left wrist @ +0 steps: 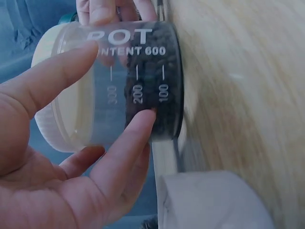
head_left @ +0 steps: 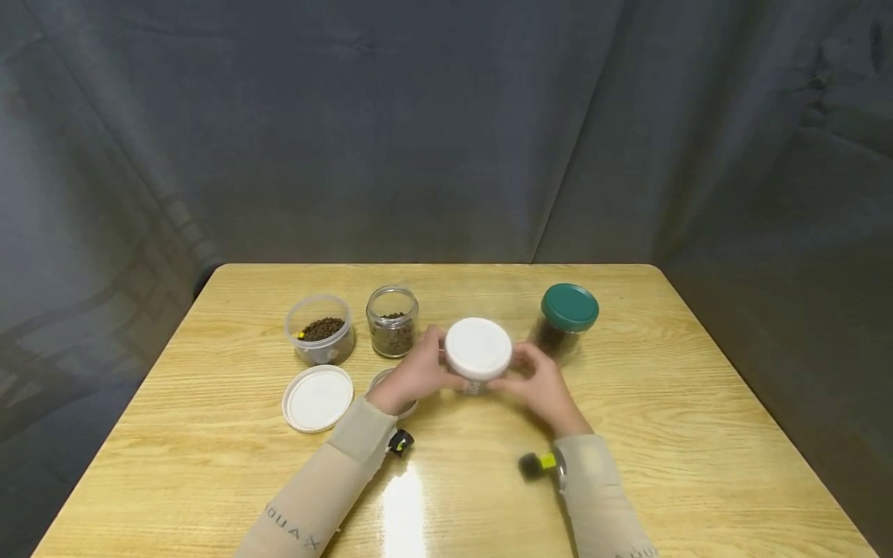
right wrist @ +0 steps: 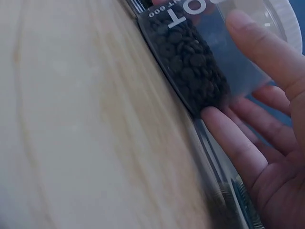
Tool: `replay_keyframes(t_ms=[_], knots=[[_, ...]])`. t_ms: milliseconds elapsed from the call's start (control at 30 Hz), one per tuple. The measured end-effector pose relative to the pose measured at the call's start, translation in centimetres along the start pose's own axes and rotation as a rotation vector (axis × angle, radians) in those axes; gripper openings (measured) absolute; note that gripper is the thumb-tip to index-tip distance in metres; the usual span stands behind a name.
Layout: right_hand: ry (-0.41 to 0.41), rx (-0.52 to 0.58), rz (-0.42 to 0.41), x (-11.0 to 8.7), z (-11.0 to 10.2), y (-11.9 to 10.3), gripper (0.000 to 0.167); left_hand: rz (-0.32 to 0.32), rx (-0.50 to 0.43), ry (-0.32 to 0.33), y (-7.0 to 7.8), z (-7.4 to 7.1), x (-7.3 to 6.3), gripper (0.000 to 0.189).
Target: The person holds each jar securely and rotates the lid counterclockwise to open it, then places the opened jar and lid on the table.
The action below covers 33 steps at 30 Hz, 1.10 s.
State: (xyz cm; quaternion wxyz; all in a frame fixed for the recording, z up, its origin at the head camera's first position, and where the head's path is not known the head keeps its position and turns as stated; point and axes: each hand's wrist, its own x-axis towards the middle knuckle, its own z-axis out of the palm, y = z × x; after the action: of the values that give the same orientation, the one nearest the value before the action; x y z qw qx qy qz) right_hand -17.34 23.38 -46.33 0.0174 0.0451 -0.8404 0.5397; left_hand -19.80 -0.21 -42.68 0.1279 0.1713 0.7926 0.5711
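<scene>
Clear pot (left wrist: 109, 81) is sitting mid-bench (head_left: 698, 434) between both grips, white lid (head_left: 478, 346) on top; can't tell if its base is touching down. Left wrist view is showing the print: "POT", then "NTENT 600" with the start hidden by the thumb, plus scale marks 100, 200, 300. Dark pellets (right wrist: 186, 67) are filling it to just past 200. Left sleeve (head_left: 314, 496) is reading "UAX" at its end; right sleeve (head_left: 600, 492) lettering is running out of frame.

Pose: left grip (head_left: 423, 368) is holding the pot from 9 o'clock, spread about pot-wide, thumb and fingers bearing on the wall. Right grip (head_left: 544, 384) is holding from 4, similar spread, thumb on the wall, one fingertip at the base edge. Forearms are coming in from 7 and 5.

Around the pot: green-topped jar (head_left: 570, 308) is standing at 2, open glass jar (head_left: 392, 329) at 10, open tub (head_left: 326, 353) at 9, both holding pellets. Loose cap (head_left: 318, 398) is lying between 8 and 9.
</scene>
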Motion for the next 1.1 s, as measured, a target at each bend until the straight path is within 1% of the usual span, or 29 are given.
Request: replay_keyframes(t_ms=[100, 233, 333, 500, 633, 767, 867, 967, 1100], knots=[[-0.024, -0.031, 0.009, -0.2, -0.1, 0.2, 0.078, 0.003, -0.02, -0.01, -0.1, -0.1, -0.3, 0.073], [-0.042, -0.078, 0.015, -0.3, -0.4, 0.3, 0.083, 0.011, 0.001, -0.021, -0.1, -0.1, -0.6, 0.071], [-0.05, -0.088, 0.003, -0.4, -0.5, 0.4, 0.082, 0.014, -0.005, -0.033, 0.0, -0.1, -0.6, 0.071], [-0.054, -0.091, -0.026, -0.4, -0.7, 0.5, 0.079, -0.002, -0.022, -0.059, 0.0, -0.3, -0.6, 0.068], [-0.054, -0.066, -0.032, -0.4, -0.8, 0.5, 0.078, 0.003, -0.011, -0.086, 0.0, -0.6, -0.5, 0.065], [-0.062, -0.041, -0.031, -0.2, -0.7, 0.7, 0.079, 0.008, -0.021, -0.12, 0.1, -1.2, -0.7, 0.065], [-0.073, 0.003, -0.028, -0.1, -0.7, 1.0, 0.078, 0.0, -0.022, -0.14, 0.3, -1.6, -0.8, 0.067], [-0.089, 0.056, -0.028, 0.0, -0.6, 1.2, 0.077, -0.002, -0.007, -0.146, 0.2, -1.8, -0.8, 0.068], [-0.107, 0.098, -0.015, 0.0, -0.6, 1.3, 0.081, -0.003, 0.009, -0.13, 0.0, -1.7, -0.6, 0.067]])
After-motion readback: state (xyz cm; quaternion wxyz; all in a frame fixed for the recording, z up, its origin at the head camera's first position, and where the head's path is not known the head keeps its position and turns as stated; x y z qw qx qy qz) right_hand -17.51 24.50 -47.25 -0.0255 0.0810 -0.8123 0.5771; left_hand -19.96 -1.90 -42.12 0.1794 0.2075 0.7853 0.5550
